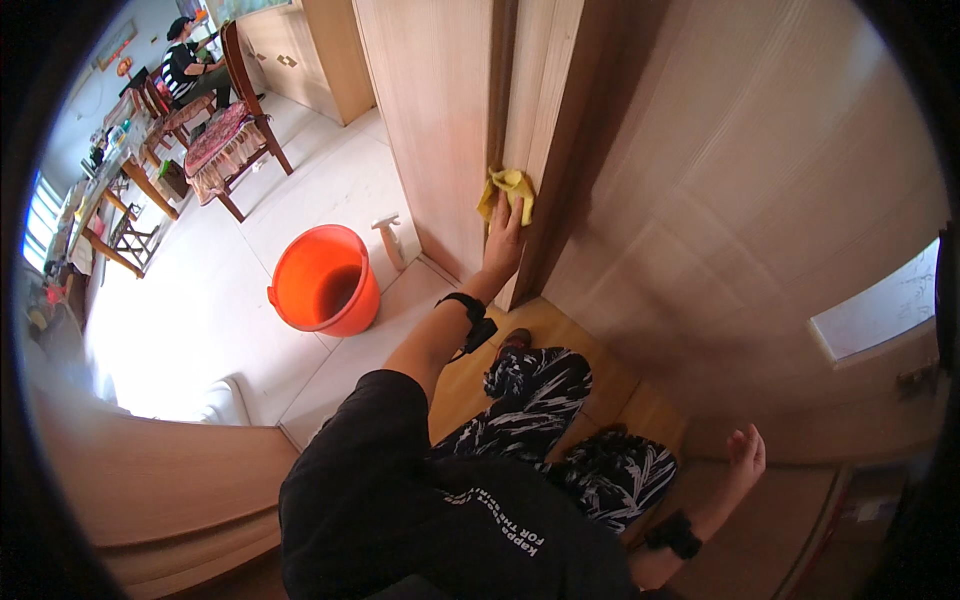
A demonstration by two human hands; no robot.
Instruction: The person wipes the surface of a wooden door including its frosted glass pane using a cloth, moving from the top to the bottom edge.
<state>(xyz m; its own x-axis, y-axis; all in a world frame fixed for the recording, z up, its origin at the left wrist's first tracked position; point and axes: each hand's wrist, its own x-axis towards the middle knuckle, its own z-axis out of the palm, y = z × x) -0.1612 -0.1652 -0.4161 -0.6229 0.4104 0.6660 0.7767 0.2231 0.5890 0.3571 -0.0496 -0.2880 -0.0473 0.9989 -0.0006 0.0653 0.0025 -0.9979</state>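
My left hand [508, 231] presses a yellow cloth [511, 184] against the wooden door frame [529, 112], fingers spread over the bunched fabric. Below and to the left of that arm, an orange-red plastic bucket [300, 277] stands on the pale tiles, with dark liquid at its bottom. Beside the bucket is a white spray bottle [389, 241], upright near the foot of the frame. On the other side, my right hand [746, 455] hangs in the air with loosely bent fingers and no visible object, in front of the wooden door [720, 247].
A wooden chair with a fringed red cushion [217, 146] stands at the upper left, near a cluttered table [112, 169]. A person [191, 71] sits farther back. The door has a pale glass pane [881, 307] and a handle [913, 381]. Yellowish flooring [469, 397] lies under my feet.
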